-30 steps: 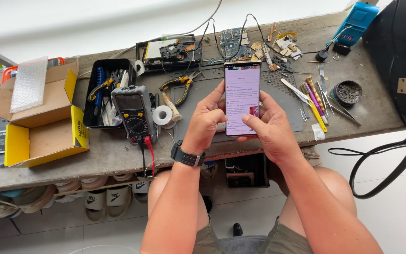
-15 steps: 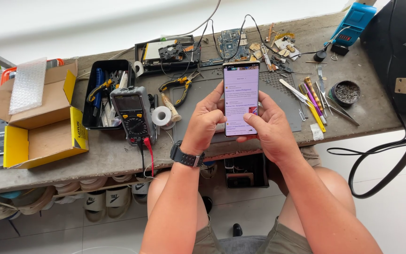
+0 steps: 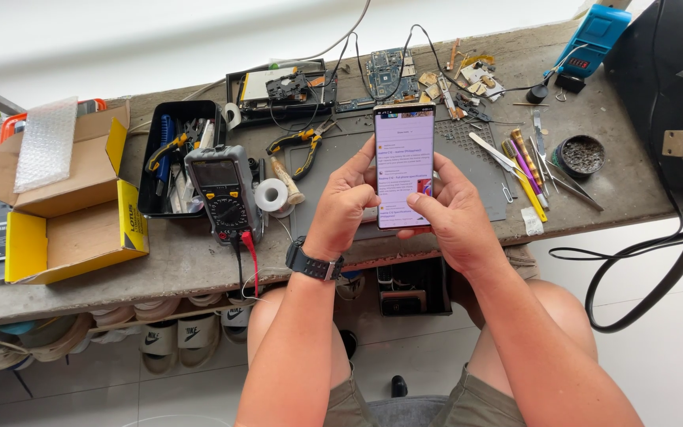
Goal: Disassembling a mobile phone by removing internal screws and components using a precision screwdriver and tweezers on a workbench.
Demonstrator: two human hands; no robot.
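I hold a smartphone (image 3: 403,150) upright over the front of the workbench, its lit screen facing me. My left hand (image 3: 344,207), with a black watch on the wrist, grips the phone's left edge. My right hand (image 3: 454,213) cups the right edge and lower corner, and its thumb rests on the lower part of the screen. Under the phone lies a grey work mat (image 3: 468,162).
A multimeter (image 3: 225,193) with red and black leads sits left of the phone. Further left are a black tool tray (image 3: 157,183) and an open yellow cardboard box (image 3: 73,229). Pliers (image 3: 303,144), tape rolls, circuit boards, tweezers and a small round tin (image 3: 580,156) lie around.
Both hands and the phone stay almost in place. The view shifts only slightly.
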